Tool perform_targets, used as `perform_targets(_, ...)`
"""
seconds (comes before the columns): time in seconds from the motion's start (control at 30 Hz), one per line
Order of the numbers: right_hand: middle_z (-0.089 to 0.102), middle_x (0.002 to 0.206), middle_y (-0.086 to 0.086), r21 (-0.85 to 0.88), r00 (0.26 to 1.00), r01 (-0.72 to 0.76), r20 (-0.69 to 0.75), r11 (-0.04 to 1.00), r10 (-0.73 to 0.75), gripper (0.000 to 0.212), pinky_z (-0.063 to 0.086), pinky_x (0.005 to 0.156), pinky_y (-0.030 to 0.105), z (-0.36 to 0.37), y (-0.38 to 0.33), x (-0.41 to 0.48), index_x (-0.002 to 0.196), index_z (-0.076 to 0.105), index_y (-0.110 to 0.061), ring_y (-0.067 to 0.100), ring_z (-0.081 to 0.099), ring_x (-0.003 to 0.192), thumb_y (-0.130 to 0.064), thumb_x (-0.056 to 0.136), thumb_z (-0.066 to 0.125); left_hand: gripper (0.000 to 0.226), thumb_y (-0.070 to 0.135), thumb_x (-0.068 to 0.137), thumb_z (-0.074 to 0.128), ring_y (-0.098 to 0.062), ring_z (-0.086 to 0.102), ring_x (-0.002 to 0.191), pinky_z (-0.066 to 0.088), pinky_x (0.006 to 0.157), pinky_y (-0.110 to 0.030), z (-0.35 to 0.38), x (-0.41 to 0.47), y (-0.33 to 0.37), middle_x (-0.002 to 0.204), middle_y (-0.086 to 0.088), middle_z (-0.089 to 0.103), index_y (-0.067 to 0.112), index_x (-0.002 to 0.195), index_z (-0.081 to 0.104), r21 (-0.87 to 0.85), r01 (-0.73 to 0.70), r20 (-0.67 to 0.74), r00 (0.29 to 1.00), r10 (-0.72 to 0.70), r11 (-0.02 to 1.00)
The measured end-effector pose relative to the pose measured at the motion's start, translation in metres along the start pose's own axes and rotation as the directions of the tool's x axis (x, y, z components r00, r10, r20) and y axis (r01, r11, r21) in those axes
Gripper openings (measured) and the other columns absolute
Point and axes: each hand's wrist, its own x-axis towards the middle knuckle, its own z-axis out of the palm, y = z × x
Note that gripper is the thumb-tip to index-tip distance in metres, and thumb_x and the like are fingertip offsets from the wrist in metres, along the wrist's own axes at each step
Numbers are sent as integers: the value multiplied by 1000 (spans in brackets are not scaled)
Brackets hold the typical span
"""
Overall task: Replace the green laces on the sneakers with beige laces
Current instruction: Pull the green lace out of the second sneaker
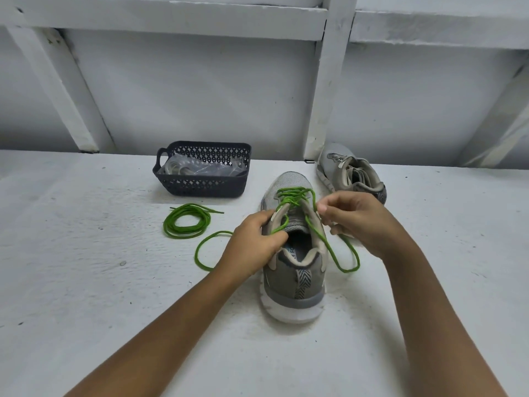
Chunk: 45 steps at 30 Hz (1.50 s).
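A grey sneaker (294, 270) stands heel toward me on the white surface, with a green lace (293, 196) loosened across its eyelets. My left hand (254, 245) grips the sneaker's left collar, thumb at the tongue. My right hand (355, 222) pinches the green lace at the right eyelet row; the lace's long loops trail to both sides of the shoe. A second grey sneaker (349, 173) without a green lace lies on its side behind. A coiled green lace (186, 222) lies loose to the left.
A dark perforated plastic basket (200, 186) stands at the back and holds plastic-wrapped pale laces (183, 167). White wall panels with beams rise behind the surface (86, 267). A white post (326, 96) meets the surface next to the second sneaker.
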Motion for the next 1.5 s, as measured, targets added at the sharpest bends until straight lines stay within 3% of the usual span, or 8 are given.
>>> perform_targets(0.23,58,58,-3,-46,992,54,-109,997,-59,15,46,51,17,9,9,5,75,62,-10,6,53,54,-4,88,61,50,33,62,50,-11,60,100,48,87,-30,2,1,-5,107,3,66,29,110,67,-44,-21,-30,999,20,999)
perform_targets(0.37,53,69,2,243,949,88,-316,966,-7,16,47,48,15,9,7,10,81,55,-11,2,56,54,-10,96,49,52,33,62,50,-10,60,101,47,88,-29,3,1,-5,109,4,65,29,111,66,-41,-25,-25,999,24,999)
perform_targets(0.53,52,62,-3,182,983,-58,-163,981,89,26,40,48,19,10,11,6,80,63,-11,5,50,51,-27,96,50,45,33,63,50,-13,61,97,48,86,-31,2,1,-7,104,2,67,29,104,68,-58,-20,-29,999,19,998)
perform_targets(0.7,55,52,-9,25,976,88,-204,996,-82,18,42,48,15,15,13,1,71,61,-10,0,50,50,-9,89,60,48,32,63,51,-12,62,98,49,88,-30,3,3,-7,105,3,67,30,108,68,-66,-30,-31,999,28,997)
perform_targets(0.87,55,62,1,345,903,129,-428,930,33,20,42,46,17,6,12,2,79,57,-6,8,50,53,-19,95,53,49,33,63,51,-11,61,100,49,91,-34,3,2,-9,108,3,66,31,110,67,-61,-28,-28,999,26,998)
perform_targets(1.07,57,62,-5,209,990,10,-142,978,20,10,39,49,16,11,16,0,85,65,-7,3,49,52,-17,85,63,48,33,63,51,-13,61,101,49,92,-36,3,3,-10,106,3,68,29,108,68,-67,-24,-25,999,22,997)
perform_targets(1.33,56,64,1,283,881,173,-473,943,-19,20,46,49,17,0,17,2,78,57,-8,4,52,51,-18,95,53,40,31,64,51,-10,61,97,48,84,-28,2,2,-9,102,5,68,33,101,67,-88,-32,-16,999,31,996)
perform_targets(1.5,57,61,-6,180,980,32,-200,983,4,14,42,49,17,9,18,0,83,65,-9,5,49,54,-19,90,59,40,31,64,50,-10,59,88,40,71,-23,2,2,-8,96,4,68,27,99,68,-94,-35,-21,999,34,995)
